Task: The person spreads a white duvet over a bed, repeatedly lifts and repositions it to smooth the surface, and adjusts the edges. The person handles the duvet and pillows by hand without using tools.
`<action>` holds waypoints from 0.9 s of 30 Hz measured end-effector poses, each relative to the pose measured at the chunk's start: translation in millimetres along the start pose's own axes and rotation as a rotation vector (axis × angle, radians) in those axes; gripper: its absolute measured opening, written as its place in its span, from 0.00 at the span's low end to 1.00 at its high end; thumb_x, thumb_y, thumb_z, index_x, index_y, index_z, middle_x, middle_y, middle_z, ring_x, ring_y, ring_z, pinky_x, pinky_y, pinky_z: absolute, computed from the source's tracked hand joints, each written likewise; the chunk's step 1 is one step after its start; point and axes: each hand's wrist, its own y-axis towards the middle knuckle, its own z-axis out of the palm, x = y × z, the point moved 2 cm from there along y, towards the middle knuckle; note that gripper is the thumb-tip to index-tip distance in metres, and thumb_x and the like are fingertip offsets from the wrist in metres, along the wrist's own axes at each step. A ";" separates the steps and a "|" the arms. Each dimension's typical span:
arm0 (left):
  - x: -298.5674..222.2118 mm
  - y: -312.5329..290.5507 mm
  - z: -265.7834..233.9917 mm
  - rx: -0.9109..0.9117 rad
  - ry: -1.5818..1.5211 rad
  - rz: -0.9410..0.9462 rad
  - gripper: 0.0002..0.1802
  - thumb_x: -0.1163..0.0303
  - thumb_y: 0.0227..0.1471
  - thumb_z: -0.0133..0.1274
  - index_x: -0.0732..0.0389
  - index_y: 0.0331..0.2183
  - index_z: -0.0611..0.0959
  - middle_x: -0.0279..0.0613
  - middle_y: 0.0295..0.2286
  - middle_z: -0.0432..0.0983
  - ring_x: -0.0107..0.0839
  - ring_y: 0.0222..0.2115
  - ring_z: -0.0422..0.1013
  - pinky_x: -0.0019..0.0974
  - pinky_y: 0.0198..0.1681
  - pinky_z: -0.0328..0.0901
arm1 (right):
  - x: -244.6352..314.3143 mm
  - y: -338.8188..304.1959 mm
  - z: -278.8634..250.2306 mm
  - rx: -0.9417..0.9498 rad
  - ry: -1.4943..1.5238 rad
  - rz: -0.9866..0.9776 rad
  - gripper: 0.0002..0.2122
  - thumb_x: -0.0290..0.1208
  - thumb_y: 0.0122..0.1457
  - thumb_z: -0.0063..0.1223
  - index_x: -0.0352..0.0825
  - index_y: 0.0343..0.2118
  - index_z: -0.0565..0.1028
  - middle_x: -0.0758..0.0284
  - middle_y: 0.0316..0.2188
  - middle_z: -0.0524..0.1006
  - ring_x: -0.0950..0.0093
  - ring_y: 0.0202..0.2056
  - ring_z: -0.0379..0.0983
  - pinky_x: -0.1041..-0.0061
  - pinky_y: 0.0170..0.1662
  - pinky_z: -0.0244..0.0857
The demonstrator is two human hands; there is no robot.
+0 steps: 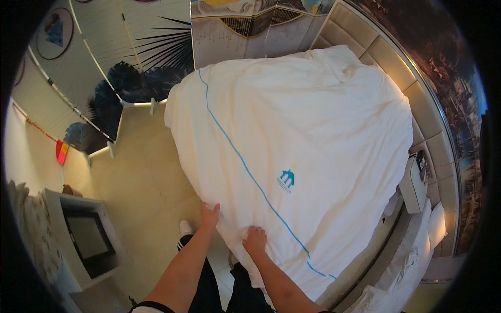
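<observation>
A large white duvet [334, 120] with a blue stripe and a small blue emblem covers the bed, its surface rumpled and its near edge hanging down. My left hand [210, 215] is at the duvet's left near edge, closed on the cloth with the thumb on top; its other fingers are partly hidden. A little to the right, my right hand [254, 240] lies against the same near side of the duvet. Its fingers are bent into the fabric, short of the blue stripe.
A padded headboard [436, 151] runs along the right, with a white nightstand [415, 185] beside the bed. Another bed with white bedding [399, 268] stands at lower right. Folding screens [99, 62] stand at far left. A white cabinet [112, 227] borders the tiled floor [151, 161].
</observation>
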 end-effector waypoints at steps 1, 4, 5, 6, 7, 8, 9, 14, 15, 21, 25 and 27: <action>-13.4 27.8 -1.4 -0.085 -0.007 0.019 0.30 0.59 0.45 0.58 0.73 0.42 0.68 0.59 0.37 0.72 0.50 0.39 0.70 0.43 0.41 0.65 | 6.4 13.4 8.4 0.024 -0.027 0.011 0.23 0.36 0.45 0.58 0.34 0.45 0.68 0.55 0.41 0.69 0.59 0.45 0.66 0.62 0.43 0.63; -43.3 92.7 -13.5 0.048 0.178 -0.095 0.24 0.62 0.47 0.56 0.70 0.39 0.71 0.60 0.35 0.73 0.53 0.36 0.70 0.45 0.39 0.65 | 15.1 36.5 20.1 -0.051 0.281 0.047 0.09 0.31 0.46 0.52 0.33 0.30 0.73 0.53 0.28 0.74 0.55 0.34 0.70 0.61 0.38 0.64; -51.3 107.1 -20.8 0.145 0.214 -0.052 0.21 0.63 0.48 0.54 0.70 0.38 0.72 0.59 0.34 0.73 0.53 0.35 0.70 0.46 0.38 0.65 | 15.3 38.0 22.1 -0.015 0.372 0.115 0.08 0.31 0.46 0.50 0.32 0.25 0.74 0.52 0.25 0.74 0.54 0.31 0.70 0.59 0.36 0.64; -57.7 116.8 -28.4 0.222 0.250 0.009 0.19 0.63 0.49 0.53 0.69 0.37 0.73 0.59 0.33 0.73 0.54 0.35 0.70 0.46 0.38 0.64 | 16.4 38.5 23.0 0.064 0.376 0.086 0.09 0.32 0.48 0.47 0.33 0.28 0.75 0.54 0.28 0.75 0.54 0.33 0.71 0.60 0.38 0.64; -62.4 121.4 -37.4 0.291 0.280 0.072 0.17 0.64 0.49 0.51 0.69 0.36 0.73 0.59 0.32 0.73 0.54 0.34 0.70 0.47 0.37 0.64 | 16.5 35.6 21.9 0.121 0.381 0.055 0.11 0.32 0.50 0.45 0.33 0.31 0.76 0.55 0.31 0.76 0.55 0.34 0.71 0.60 0.39 0.65; -64.8 121.2 -48.2 0.326 0.353 0.058 0.15 0.65 0.50 0.49 0.69 0.33 0.74 0.58 0.30 0.73 0.54 0.33 0.70 0.48 0.36 0.64 | 16.2 33.1 19.7 0.207 0.380 0.059 0.12 0.32 0.50 0.44 0.33 0.32 0.76 0.54 0.32 0.76 0.55 0.35 0.71 0.60 0.40 0.64; -66.9 120.8 -62.5 0.336 0.406 0.069 0.13 0.66 0.51 0.47 0.69 0.31 0.75 0.58 0.28 0.73 0.54 0.31 0.70 0.48 0.35 0.64 | 18.0 31.3 14.7 0.260 0.415 -0.003 0.12 0.32 0.50 0.44 0.34 0.33 0.76 0.53 0.33 0.75 0.54 0.36 0.70 0.60 0.40 0.64; -68.8 108.2 -138.1 0.510 0.481 0.119 0.14 0.64 0.51 0.47 0.66 0.25 0.75 0.55 0.24 0.73 0.52 0.29 0.70 0.49 0.32 0.64 | 61.0 68.8 -27.1 0.622 0.012 0.033 0.09 0.31 0.48 0.44 0.32 0.23 0.75 0.52 0.28 0.74 0.54 0.32 0.71 0.59 0.37 0.65; -70.6 109.4 -147.9 0.570 0.546 0.109 0.14 0.63 0.51 0.47 0.66 0.25 0.75 0.55 0.24 0.74 0.51 0.29 0.70 0.48 0.32 0.64 | 88.2 93.3 -43.7 0.413 0.100 0.014 0.10 0.32 0.50 0.44 0.33 0.24 0.75 0.53 0.28 0.74 0.55 0.32 0.71 0.60 0.37 0.65; -94.4 155.9 -151.9 1.038 0.595 0.388 0.15 0.60 0.50 0.49 0.64 0.27 0.77 0.53 0.25 0.75 0.50 0.28 0.71 0.46 0.33 0.65 | 293.6 285.9 -169.3 -0.392 0.721 -0.187 0.32 0.34 0.49 0.58 0.31 0.55 0.57 0.50 0.47 0.64 0.57 0.47 0.63 0.64 0.47 0.62; -112.1 241.8 -176.0 1.071 0.450 0.197 0.13 0.62 0.50 0.49 0.63 0.28 0.77 0.50 0.24 0.75 0.45 0.26 0.72 0.42 0.31 0.66 | 391.5 399.0 -218.5 -0.445 0.411 -0.152 0.39 0.32 0.49 0.57 0.36 0.61 0.47 0.49 0.50 0.61 0.56 0.49 0.61 0.63 0.49 0.61; -126.6 294.2 -199.7 0.952 0.277 -0.032 0.12 0.63 0.50 0.49 0.63 0.29 0.77 0.48 0.24 0.75 0.42 0.26 0.73 0.41 0.31 0.67 | 413.7 450.3 -223.7 -0.203 0.386 -0.076 0.40 0.24 0.45 0.55 0.35 0.61 0.46 0.46 0.45 0.65 0.52 0.47 0.63 0.60 0.49 0.59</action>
